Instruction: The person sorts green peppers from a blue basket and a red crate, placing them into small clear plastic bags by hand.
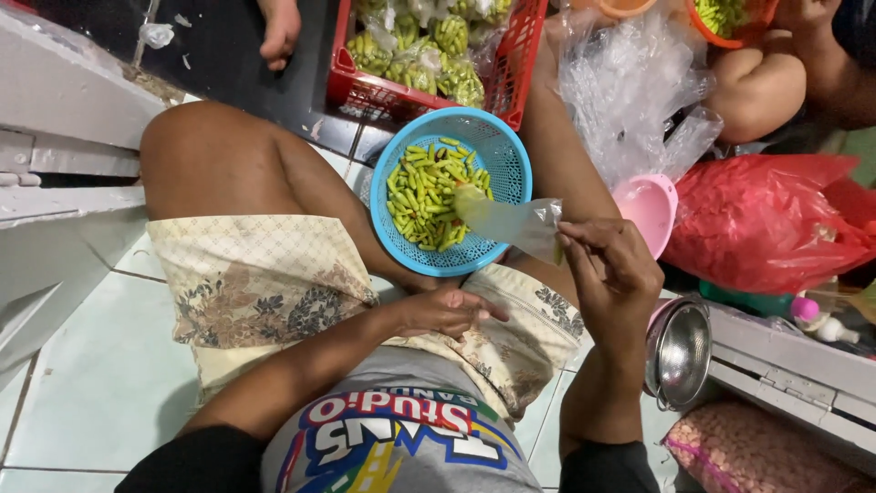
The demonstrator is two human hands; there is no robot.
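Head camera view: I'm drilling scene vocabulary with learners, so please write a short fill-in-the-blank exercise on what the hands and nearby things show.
1. The right hand pinches a small clear plastic ____.
2. The round basket holding green chillies is ____ in colour.
3. The left hand rests on the person's ____.
4. The crate of bagged chillies is ____.

Missing words: bag; blue; lap; red

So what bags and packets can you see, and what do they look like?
Small clear plastic bag: pinched in the right hand, over the blue basket.
Packets of green chillies: in the red crate, top.
Crumpled clear bags: top right.
Red plastic bag: right, bulging.
Clear bag of pinkish pieces: bottom right.
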